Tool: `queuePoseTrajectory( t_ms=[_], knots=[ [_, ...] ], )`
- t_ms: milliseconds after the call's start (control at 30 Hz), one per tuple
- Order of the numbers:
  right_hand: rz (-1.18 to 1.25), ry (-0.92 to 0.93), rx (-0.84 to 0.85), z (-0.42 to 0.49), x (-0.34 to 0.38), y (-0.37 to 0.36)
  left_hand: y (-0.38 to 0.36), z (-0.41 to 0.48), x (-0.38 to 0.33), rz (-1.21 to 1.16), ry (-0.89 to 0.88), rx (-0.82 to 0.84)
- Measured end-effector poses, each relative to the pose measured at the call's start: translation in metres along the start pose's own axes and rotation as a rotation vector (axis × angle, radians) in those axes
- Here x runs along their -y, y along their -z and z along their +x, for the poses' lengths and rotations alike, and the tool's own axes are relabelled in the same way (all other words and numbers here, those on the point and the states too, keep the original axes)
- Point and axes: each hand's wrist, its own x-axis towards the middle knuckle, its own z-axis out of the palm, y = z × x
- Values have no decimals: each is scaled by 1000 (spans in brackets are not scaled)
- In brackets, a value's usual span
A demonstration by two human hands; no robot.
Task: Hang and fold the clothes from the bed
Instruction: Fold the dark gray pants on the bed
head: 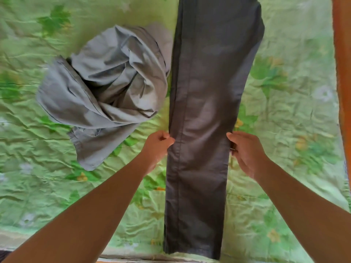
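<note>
Here, in the head view, we look down at a bed (284, 215) with a green sheet (296, 118). The sheet has leaves and small yellow flowers on it, and it is full of wrinkles.

A pair of dark grey trousers (205, 92) lies flat on the bed. They are folded long, one leg on top of the other. The leg ends are at the near edge of the bed, and the rest runs straight up to the far side and out of the picture.

The left hand (157, 147) is at the left edge of the trousers, about halfway along. Its grip is closed: the thumb and curled fingers pinch the cloth edge. The right hand (247, 152) is at the right edge, straight across from the left one. Its grip is closed on the cloth too, with the thumb on top and the fingers curled at the edge. Both bare arms reach in from the near side of the bed.

A pile of light grey clothes (106, 92) lies in a crumpled heap on the left part of the bed. Its far side sits just beside the left edge of the trousers. Whether they touch is hard to tell.

An orange strip (341, 54) runs along the right edge of the bed. I cannot tell what it is.
</note>
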Motion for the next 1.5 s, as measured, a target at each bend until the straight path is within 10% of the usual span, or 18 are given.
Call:
queuePoseTrajectory(
  t_ms=[533,700,1033,1500],
  knots=[
    [129,29,-63,96,73,-13,-17,84,-100,-98,-173,-315],
    [-30,-68,214,62,66,-6,-7,66,-100,-140,-87,9],
    [-389,-46,241,-10,-21,15,5,-34,12,-48,164,280],
    [-539,-134,73,-127,-158,33,-2,-122,126,146,-157,149]
  ],
)
